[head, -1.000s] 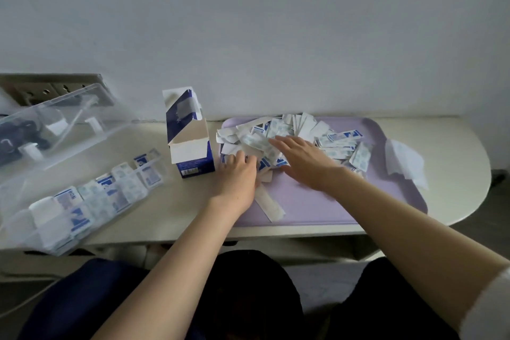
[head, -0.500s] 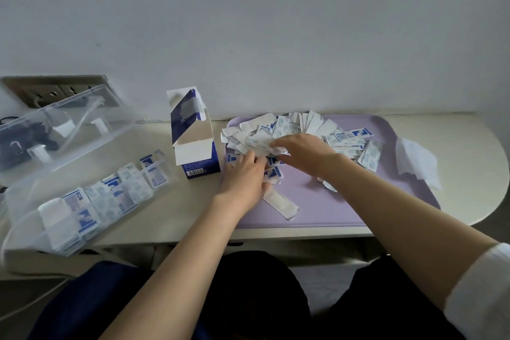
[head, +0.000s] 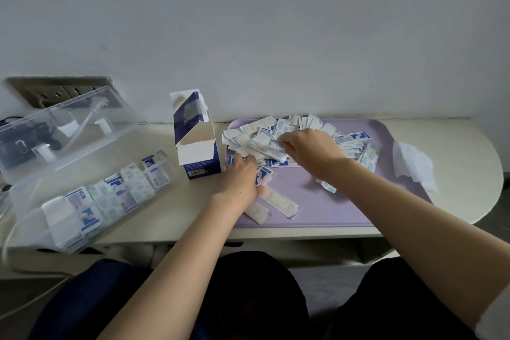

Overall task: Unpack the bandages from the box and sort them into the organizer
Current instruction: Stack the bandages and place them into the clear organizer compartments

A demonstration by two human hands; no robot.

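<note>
Bandages in white and blue paper wrappers [head: 110, 199] already fill a row of compartments in the clear plastic organizer [head: 30, 232] at the near left of the cream table [head: 171, 201]. Its transparent lid [head: 82, 130] is tipped back toward the wall, so part of the sorting looks done; whether any compartment has room left I cannot tell. Just right of it stands the white and dark blue cardboard box [head: 197, 152], upright with its top flaps open. Its inside is hidden, though it has probably been emptied, judging by the heap beside it. Next comes the left hand [head: 238, 176], knuckles up at the near left edge of that heap, fingers curled down into the wrappers; whether it grips any I cannot tell. Two long white strip bandages [head: 281, 203] lie apart on the near side of that hand. The loose pile of wrapped bandages [head: 292, 125] spreads across the far half of the flat lavender plastic tray [head: 317, 210]. The pile is large, so most of the work seems to lie ahead. The right hand [head: 311, 154] reaches over the pile and pinches one small wrapper [head: 271, 143] between thumb and fingertips. At the far right a crumpled white sheet of paper [head: 414, 165] rests across the tray's edge and the table.
</note>
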